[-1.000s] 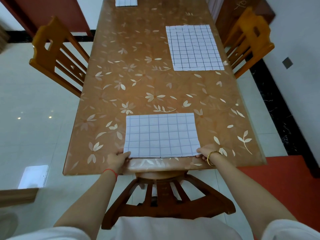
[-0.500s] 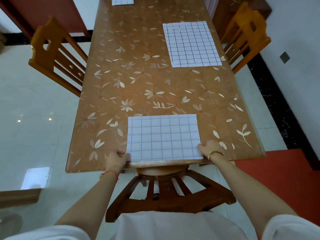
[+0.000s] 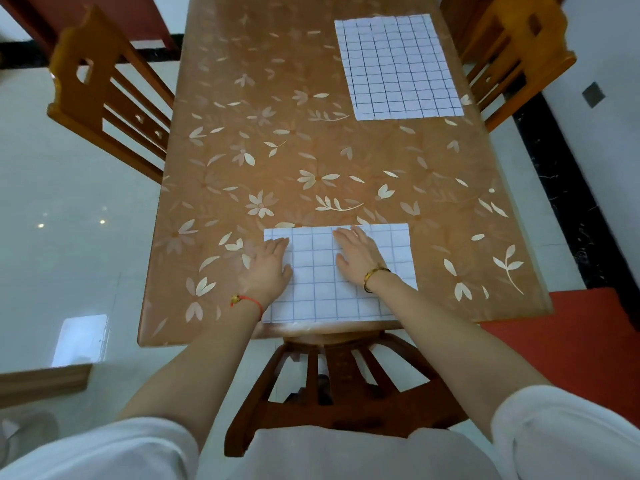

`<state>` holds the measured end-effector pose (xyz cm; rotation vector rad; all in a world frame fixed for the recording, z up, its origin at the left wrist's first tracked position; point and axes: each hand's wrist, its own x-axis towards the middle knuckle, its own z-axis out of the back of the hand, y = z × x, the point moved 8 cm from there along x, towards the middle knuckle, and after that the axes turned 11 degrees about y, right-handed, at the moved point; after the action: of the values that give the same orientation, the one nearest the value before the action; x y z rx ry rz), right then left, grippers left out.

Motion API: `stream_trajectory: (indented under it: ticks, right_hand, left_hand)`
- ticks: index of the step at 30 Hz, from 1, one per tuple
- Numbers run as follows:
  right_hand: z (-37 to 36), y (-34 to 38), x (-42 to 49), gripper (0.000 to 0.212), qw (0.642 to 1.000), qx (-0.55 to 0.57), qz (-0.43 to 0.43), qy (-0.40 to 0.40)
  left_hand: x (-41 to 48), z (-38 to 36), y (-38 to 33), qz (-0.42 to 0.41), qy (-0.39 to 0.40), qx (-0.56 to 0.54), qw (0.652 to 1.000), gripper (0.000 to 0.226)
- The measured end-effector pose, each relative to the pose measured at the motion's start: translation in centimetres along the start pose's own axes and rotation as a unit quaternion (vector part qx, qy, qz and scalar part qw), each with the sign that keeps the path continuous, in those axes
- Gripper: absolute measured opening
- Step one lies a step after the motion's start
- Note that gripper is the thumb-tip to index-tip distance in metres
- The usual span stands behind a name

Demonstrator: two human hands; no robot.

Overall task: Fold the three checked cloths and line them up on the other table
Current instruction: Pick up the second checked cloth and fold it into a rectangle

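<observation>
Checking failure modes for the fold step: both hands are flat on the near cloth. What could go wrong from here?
1. The near cloth has its front edge right at the edge of the table; on that glossy top it may slide off.
2. The left hand lies partly off the cloth, the right hand fully on it; uneven pressure may skew it.

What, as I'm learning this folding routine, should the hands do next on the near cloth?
Probably slide both palms outward to flatten the near cloth before folding. The left hand, over its left edge, and the right hand lie flat on it, fingers straight, gripping no edge.
</observation>
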<state>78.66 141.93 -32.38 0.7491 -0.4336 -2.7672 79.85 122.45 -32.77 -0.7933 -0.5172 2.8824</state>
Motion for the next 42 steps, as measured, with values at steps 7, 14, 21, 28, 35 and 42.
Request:
stream_trajectory:
  ticks: [7, 14, 21, 28, 35, 42]
  right_hand:
    - [-2.9, 2.8, 4.5, 0.06, 0.993, -0.07, 0.015, 0.093]
    - [-3.9, 4.9, 7.4, 0.059, 0.986, -0.126, 0.04, 0.103]
    - [-4.5, 5.8, 8.5, 0.06, 0.982, -0.161, 0.053, 0.089]
    - [-4.3, 3.3, 7.4, 0.058, 0.986, -0.153, 0.019, 0.063]
    - [-2.7, -6.4, 2.3, 0.06, 0.979, -0.165, -0.116, 0.027]
    - [-1.5, -13.7, -1.3, 0.063, 0.963, -0.142, -0.227, 0.022]
  left_hand:
    - [2.7, -0.7, 0.5, -0.004, 0.019, 0.043, 0.999, 0.065]
    - [4.1, -1.3, 1.8, 0.025, 0.061, 0.085, 0.994, 0.072]
    - [4.5, -1.0, 2.0, 0.031, 0.053, 0.075, 0.995, 0.073]
    - [4.6, -0.8, 2.1, 0.04, 0.045, 0.073, 0.995, 0.072]
    - [4.7, -1.0, 2.4, 0.041, 0.054, 0.064, 0.996, 0.072]
    - [4.8, -1.3, 2.4, 0.053, 0.06, 0.061, 0.995, 0.073]
